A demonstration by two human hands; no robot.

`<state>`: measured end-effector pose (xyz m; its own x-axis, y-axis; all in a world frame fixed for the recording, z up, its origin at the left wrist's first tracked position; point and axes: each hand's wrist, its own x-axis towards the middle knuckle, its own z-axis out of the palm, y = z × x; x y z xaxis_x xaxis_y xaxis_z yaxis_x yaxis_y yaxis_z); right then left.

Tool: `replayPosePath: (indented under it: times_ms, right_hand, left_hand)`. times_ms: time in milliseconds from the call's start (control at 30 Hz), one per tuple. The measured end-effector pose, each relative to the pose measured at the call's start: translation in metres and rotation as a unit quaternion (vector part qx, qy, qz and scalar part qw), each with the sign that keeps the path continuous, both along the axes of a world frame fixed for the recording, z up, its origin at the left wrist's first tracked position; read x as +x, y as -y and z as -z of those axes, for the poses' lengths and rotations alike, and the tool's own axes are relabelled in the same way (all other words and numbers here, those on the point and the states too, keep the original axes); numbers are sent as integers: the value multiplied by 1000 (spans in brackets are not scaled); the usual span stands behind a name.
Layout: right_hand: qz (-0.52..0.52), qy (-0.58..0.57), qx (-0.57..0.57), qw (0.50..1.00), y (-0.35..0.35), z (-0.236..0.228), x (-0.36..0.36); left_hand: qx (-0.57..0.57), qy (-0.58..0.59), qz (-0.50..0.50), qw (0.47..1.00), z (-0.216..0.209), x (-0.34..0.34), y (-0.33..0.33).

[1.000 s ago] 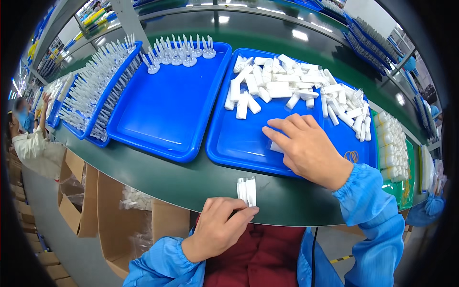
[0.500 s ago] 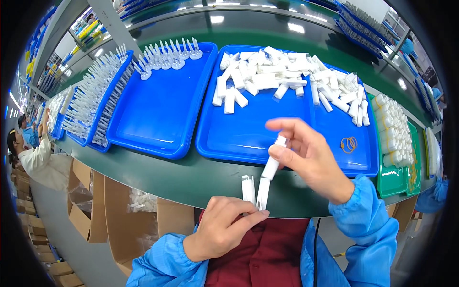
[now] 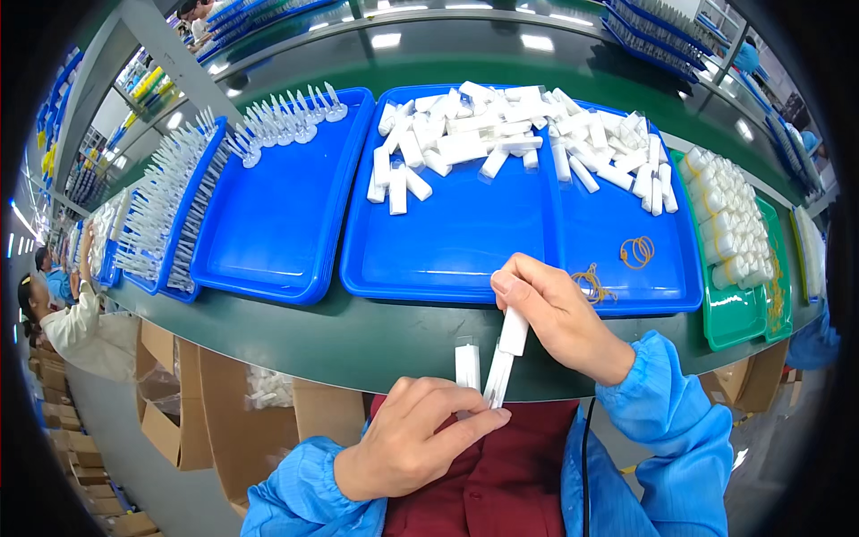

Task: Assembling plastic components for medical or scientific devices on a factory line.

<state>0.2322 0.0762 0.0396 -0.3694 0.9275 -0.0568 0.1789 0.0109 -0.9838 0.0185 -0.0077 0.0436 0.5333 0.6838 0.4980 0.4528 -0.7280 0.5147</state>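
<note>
At the green table's front edge, my left hand (image 3: 420,438) is closed with thumb and fingers on the lower end of a slim white packet (image 3: 497,380) with clear wrap. A second white packet (image 3: 467,365) stands beside it, at the same fingers. Just above, my right hand (image 3: 564,318) pinches another white packet (image 3: 513,331), its lower end meeting the top of the slim one. The palm side of both hands is hidden. Beyond them, a heap of similar white packets (image 3: 465,148) lies at the back of a blue tray (image 3: 447,259) and spills into the tray next to it.
Yellow-brown rubber bands (image 3: 637,253) lie in the right blue tray (image 3: 573,224). Banded white bundles (image 3: 729,219) fill a green tray (image 3: 723,327). Clear pointed plastic parts (image 3: 286,121) stand in the left blue tray (image 3: 259,233). Open cartons (image 3: 237,412) sit below the table edge.
My right hand's raised index finger has come down onto the packet's upper end. Both hands still hold packets. The view has shifted slightly, and more rubber bands show beside my right hand.
</note>
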Motion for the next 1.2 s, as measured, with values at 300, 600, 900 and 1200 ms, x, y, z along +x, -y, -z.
replayPosePath:
  times_ms: [300,600,900,1200]
  right_hand:
    - [7,178,319,931,30,-4,-16]
    - [66,122,378,915,28,5,-40]
    - [94,356,431,824,-117,21,-95]
    - [-116,536,378,746,-100,-5,-66]
  left_hand:
    - [47,56,-22,997,13,5,4]
    - [200,-17,-103,974,30,-23,-1]
    - [105,-74,-97,987,34,-27,-3]
    - [37,-54,-102,993,44,-30,-2]
